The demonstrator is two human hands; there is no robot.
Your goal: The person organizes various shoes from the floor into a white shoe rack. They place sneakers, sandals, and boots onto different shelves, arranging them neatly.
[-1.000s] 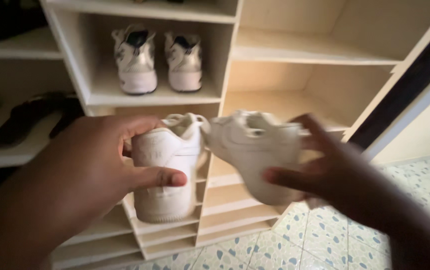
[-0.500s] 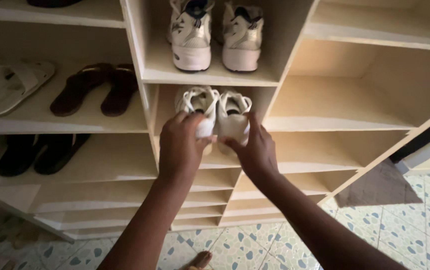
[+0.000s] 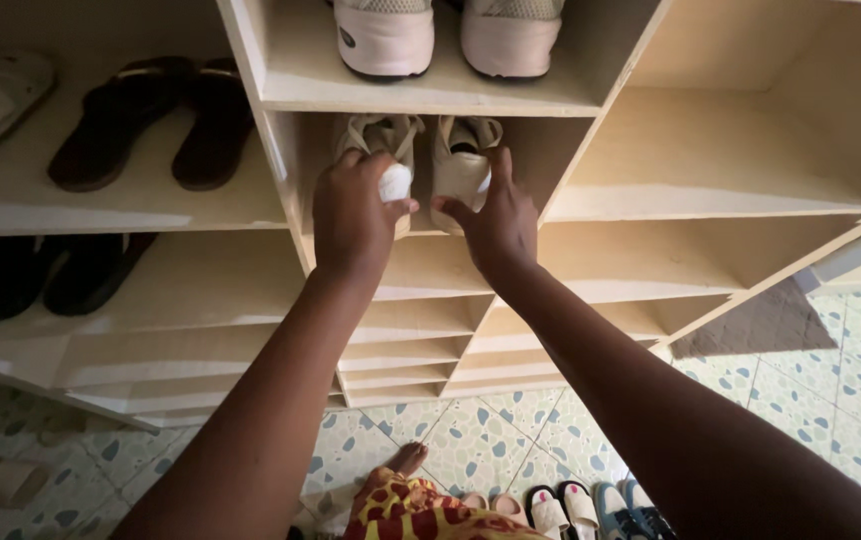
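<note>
Left hand (image 3: 355, 215): clamped on heel of left white sneaker (image 3: 380, 150).
Right hand (image 3: 490, 225): fingers spread, gripping right white sneaker (image 3: 460, 165).
Surface: pale wooden shoe rack (image 3: 710, 200), middle cubby.
Room: speckled tile floor (image 3: 830, 370); black sandals (image 3: 150, 120) on the left shelf.
Sneakers: side by side, heels outward, laces visible.

Cubby (image 3: 420, 255) filled by white sneakers (image 3: 420, 165); right-hand shelves (image 3: 710, 190) open.
</note>
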